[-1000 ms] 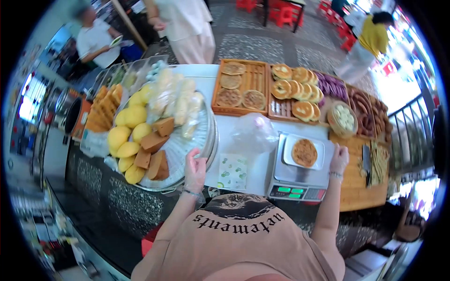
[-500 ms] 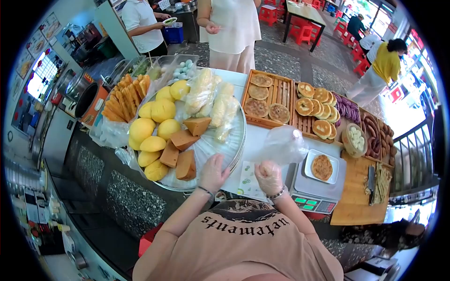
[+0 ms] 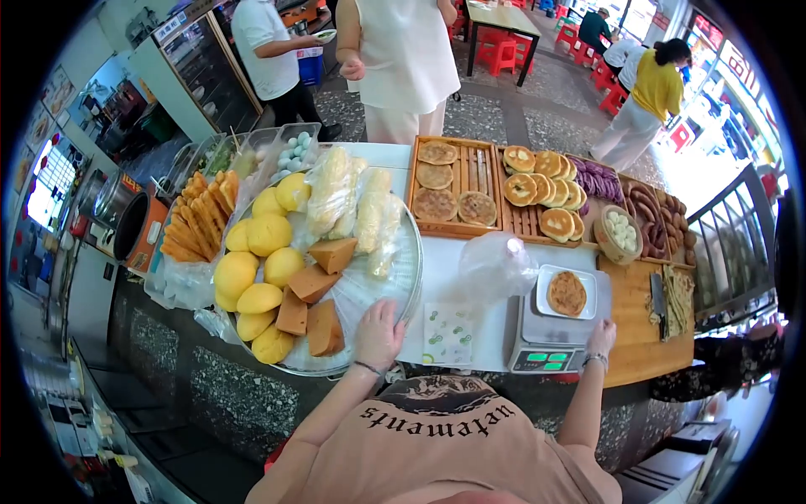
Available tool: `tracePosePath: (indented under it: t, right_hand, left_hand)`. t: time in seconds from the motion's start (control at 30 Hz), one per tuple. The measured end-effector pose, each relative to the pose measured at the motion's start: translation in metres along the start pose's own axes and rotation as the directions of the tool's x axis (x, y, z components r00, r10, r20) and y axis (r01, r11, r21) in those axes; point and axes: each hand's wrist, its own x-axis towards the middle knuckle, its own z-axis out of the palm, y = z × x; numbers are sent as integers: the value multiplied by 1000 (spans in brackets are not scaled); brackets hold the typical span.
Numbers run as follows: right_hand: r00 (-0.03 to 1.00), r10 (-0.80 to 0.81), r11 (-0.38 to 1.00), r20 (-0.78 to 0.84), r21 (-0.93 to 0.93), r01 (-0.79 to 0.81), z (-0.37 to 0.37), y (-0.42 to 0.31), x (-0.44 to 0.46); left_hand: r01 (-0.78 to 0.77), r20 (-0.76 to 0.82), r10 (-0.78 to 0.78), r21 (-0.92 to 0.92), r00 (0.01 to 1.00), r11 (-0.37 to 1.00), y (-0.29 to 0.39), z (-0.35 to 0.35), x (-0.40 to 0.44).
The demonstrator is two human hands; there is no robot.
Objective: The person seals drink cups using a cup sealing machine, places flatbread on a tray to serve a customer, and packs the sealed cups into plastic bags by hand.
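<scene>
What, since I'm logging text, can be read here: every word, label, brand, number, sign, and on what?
"vetements" (first letter perhaps "u"): shirt, upside down.
Scale display: digits too small.
Red signs, upper right: too blurred.
Cabinet sign, orange label: too small.
Wall posters: too blurred.

Brown shirt (image 3: 403,454): bore one blackletter word, upside down to the view, "vetements", its initial resembling a u. Scale (image 3: 564,336): carried lit green displays (image 3: 556,366), digits too small to read. Red sign (image 3: 708,34), upper right: showed characters, illegible.
</scene>
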Motion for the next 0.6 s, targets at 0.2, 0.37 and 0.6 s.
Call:
tracePosePath:
  t: [0.2, 0.37, 0.6]
  right_hand:
    - [950, 184, 917, 251, -391, -74, 40, 113, 65]
    - [929, 186, 945, 319, -318, -80, 47, 105, 78]
    - [840, 160, 962, 519, -273, -15, 105, 175, 107]
  left_hand:
    - [20, -7, -19, 51, 1000, 998, 3, 3, -2]
    - [35, -7, -34, 82, 999, 996, 6, 1, -1]
    - [26, -36, -24, 58, 999, 998, 10, 1, 1]
